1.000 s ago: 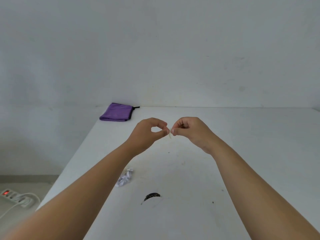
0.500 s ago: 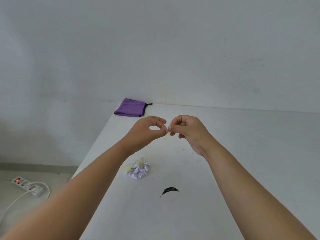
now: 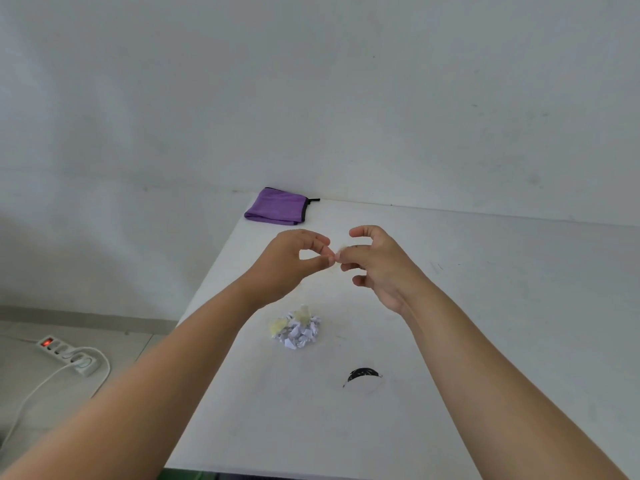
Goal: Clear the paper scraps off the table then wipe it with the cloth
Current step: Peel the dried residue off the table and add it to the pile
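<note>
Both hands hover above the middle of the white table (image 3: 502, 341), fingertips meeting. My left hand (image 3: 291, 259) pinches a tiny pale paper scrap (image 3: 338, 252) between thumb and forefinger. My right hand (image 3: 375, 261) pinches the same scrap from the other side, its other fingers spread and curled. Below the hands a small pile of white and yellowish paper scraps (image 3: 296, 329) lies on the table. A folded purple cloth (image 3: 277, 206) with a black edge lies at the far left corner by the wall.
A black curved smear (image 3: 363, 374) marks the table nearer to me. The table's left edge runs diagonally; beyond it on the floor lies a white power strip (image 3: 65, 355) with a red switch light and a cable. A plain wall backs the table.
The view has swung left, bringing the scrap pile fully out from behind my left arm. My right hand's other fingers have spread open while both hands keep pinching the scrap.
</note>
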### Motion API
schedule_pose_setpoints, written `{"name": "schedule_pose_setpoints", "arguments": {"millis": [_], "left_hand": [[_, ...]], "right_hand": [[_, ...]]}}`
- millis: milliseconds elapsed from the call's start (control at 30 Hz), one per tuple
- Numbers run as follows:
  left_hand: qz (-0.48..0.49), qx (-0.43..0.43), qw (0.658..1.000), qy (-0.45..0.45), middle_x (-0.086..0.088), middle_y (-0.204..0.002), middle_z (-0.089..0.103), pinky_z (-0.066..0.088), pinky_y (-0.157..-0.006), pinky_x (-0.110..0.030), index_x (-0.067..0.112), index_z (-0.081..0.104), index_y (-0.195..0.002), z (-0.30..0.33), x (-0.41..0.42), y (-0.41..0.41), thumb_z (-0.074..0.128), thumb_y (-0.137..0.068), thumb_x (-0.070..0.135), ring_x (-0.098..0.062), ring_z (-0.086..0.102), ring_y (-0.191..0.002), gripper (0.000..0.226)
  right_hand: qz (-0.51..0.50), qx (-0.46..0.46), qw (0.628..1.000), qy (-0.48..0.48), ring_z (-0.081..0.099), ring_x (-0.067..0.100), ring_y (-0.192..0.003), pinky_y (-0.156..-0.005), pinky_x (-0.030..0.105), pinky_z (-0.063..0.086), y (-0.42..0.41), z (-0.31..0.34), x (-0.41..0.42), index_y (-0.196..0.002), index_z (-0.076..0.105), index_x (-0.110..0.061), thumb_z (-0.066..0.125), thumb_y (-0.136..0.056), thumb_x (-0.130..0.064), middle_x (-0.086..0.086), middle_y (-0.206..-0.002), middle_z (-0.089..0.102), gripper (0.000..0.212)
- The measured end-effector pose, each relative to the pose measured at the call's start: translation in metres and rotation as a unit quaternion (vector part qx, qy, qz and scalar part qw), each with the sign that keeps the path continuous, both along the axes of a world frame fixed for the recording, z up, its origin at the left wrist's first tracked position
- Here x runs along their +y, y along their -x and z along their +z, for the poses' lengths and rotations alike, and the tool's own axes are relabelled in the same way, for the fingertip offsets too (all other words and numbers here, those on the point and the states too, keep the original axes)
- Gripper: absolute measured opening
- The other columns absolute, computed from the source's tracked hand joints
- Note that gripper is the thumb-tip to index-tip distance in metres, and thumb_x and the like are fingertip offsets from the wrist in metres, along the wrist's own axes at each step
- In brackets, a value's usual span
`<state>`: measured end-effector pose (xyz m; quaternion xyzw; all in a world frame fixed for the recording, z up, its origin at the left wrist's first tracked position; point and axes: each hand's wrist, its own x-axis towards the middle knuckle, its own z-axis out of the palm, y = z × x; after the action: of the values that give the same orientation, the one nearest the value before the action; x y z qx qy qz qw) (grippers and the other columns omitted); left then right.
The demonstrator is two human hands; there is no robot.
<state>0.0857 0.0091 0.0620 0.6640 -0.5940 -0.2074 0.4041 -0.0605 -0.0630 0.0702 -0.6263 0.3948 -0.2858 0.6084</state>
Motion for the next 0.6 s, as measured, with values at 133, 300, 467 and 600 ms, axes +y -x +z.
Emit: {"name": "schedule_pose_setpoints", "arguments": {"millis": [133,300,467,600], "left_hand": [[0.007,-0.069,0.997,0.037,0.017,-0.108,0.056,0.039,-0.098,-0.030,0.036,0.064,-0.079,-0.006,0.004,-0.006,0.065,-0.086,0.029,-0.010,0.042,-0.119,0.009],[0.040,-0.148,0.979,0.131,0.011,-0.109,0.056,0.022,-0.094,-0.014,0.019,0.068,-0.087,-0.010,0.011,-0.007,0.065,-0.087,0.017,-0.013,0.031,-0.123,0.004],[0.039,-0.235,0.956,0.169,-0.002,-0.105,0.063,0.028,-0.093,-0.024,0.009,0.069,-0.087,-0.015,0.014,-0.011,0.065,-0.085,0.007,-0.029,0.037,-0.122,0.005],[0.036,-0.258,0.948,0.184,-0.003,-0.102,0.062,0.031,-0.091,-0.028,0.009,0.067,-0.087,-0.017,0.017,-0.012,0.066,-0.084,0.007,-0.031,0.040,-0.119,0.005]], "right_hand": [[0.001,-0.007,0.994,-0.109,0.054,0.015,-0.062,-0.057,0.030,0.038,-0.006,0.003,0.003,-0.098,0.051,-0.011,0.063,-0.077,-0.003,0.004,-0.073,0.057,0.026],[0.046,-0.026,0.977,-0.209,0.049,0.012,-0.053,-0.056,0.028,0.037,-0.011,0.005,0.011,-0.076,0.056,-0.007,0.057,-0.075,-0.003,0.004,-0.066,0.053,0.004],[0.049,-0.005,0.974,-0.220,0.048,0.012,-0.055,-0.059,0.029,0.035,-0.017,0.004,0.017,-0.076,0.056,-0.010,0.054,-0.078,-0.006,0.003,-0.067,0.054,0.005],[0.045,0.008,0.974,-0.224,0.047,0.011,-0.055,-0.059,0.029,0.035,-0.019,0.005,0.020,-0.081,0.056,-0.010,0.053,-0.079,-0.006,0.002,-0.067,0.053,0.005]]}}
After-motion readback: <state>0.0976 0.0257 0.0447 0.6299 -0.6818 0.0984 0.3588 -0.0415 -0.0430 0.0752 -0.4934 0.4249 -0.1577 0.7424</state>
